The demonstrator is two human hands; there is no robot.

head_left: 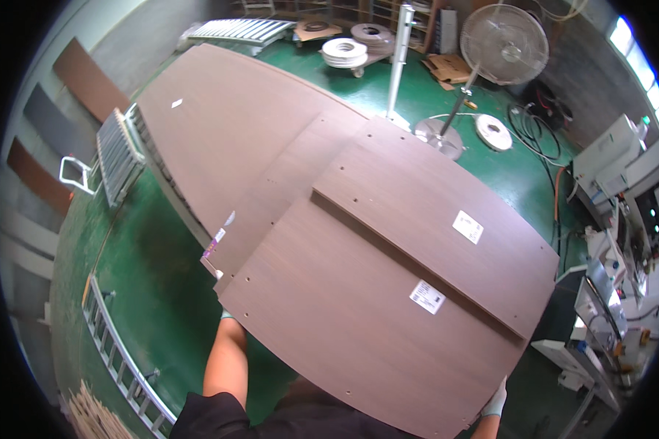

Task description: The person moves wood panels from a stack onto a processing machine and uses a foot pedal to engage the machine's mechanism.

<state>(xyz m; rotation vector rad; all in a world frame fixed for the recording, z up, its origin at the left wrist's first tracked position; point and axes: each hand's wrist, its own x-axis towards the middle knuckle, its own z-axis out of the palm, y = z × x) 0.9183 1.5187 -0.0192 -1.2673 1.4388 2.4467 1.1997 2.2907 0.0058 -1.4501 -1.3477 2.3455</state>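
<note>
My left hand (227, 314), in a pale glove, is at the left edge of a wide brown wood-grain panel (329, 307); its fingers are hidden beneath. At the near right corner my gloved right hand (495, 399) grips the same panel by its edge. A narrower brown panel (417, 186) lies on top of it along the far side. Both panels have drilled holes, and each bears a white printed label (428, 297). Beyond them more large brown panels (236, 120) lie flat, and the held panel overlaps them in view.
Roller conveyor sections (119, 156) stand at the left, with a metal roller frame (123, 362) nearer me. A pedestal fan (504, 44), a metal post (400, 60) and edging coils (345, 53) stand beyond the panels. Machinery (609, 307) is at the right, above the green floor.
</note>
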